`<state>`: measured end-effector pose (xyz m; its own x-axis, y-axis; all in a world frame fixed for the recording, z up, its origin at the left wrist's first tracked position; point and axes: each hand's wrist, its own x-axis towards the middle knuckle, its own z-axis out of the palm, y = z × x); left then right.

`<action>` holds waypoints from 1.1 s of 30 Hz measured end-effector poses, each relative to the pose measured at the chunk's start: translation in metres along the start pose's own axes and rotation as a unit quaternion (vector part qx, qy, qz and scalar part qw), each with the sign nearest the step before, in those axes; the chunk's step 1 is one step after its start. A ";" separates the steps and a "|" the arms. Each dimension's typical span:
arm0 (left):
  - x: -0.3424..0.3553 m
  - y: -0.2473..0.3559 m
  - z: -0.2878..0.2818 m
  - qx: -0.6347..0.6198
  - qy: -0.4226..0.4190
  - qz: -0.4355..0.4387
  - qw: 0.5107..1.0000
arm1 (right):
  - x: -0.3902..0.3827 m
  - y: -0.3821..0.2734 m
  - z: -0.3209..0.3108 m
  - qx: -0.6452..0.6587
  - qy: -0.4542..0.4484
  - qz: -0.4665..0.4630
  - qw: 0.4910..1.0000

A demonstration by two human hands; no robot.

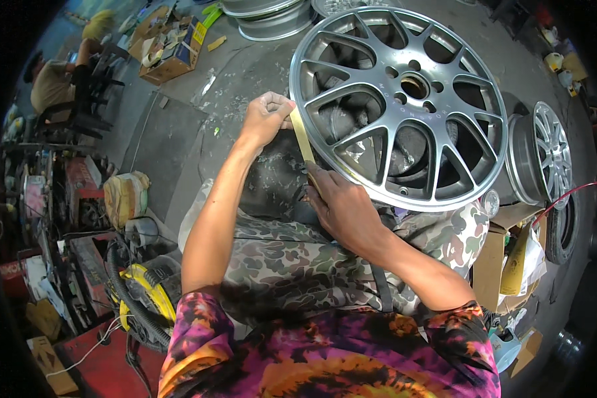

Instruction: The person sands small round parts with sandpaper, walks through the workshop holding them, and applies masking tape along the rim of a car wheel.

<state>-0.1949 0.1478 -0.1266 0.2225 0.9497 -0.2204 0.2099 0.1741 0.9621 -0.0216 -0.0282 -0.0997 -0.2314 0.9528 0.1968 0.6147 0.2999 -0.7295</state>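
A silver multi-spoke car wheel rim [438, 99] lies face up before me, above my knees in camouflage trousers. A pale yellow strip of masking tape [302, 136] runs taut between my two hands along the rim's left edge. My left hand [267, 118], dusty at the fingers, pinches the strip's far end close to the rim. Lower down, my right hand [343, 204] is closed on the near end, with its fingers beside the rim's lower left edge. Whether a tape roll sits under the right fingers is hidden.
Another silver wheel [525, 159] stands on its side at right, near a tyre [562, 232] and an open cardboard box [489, 262]. More rims [268, 23] lie at the far side. At left are a yellow-and-black machine with a hose [149, 292], a filled carton [172, 63] and a seated person [53, 86].
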 end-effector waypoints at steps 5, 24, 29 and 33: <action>-0.001 0.000 0.000 -0.006 -0.004 0.000 1.000 | -0.001 0.002 0.004 -0.004 0.002 -0.009 1.000; 0.000 0.000 0.000 -0.024 0.007 -0.003 1.000 | 0.002 0.002 0.003 -0.009 -0.002 -0.017 1.000; 0.003 -0.002 0.000 -0.030 0.010 0.002 1.000 | 0.003 0.002 0.005 -0.020 -0.001 -0.018 1.000; 0.005 -0.003 0.000 -0.022 0.017 -0.009 1.000 | 0.003 0.001 0.004 -0.020 0.003 -0.024 0.999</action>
<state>-0.1949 0.1523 -0.1309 0.1872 0.9542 -0.2335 0.1721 0.2021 0.9641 -0.0243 -0.0250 -0.1022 -0.2574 0.9374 0.2348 0.6333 0.3471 -0.6917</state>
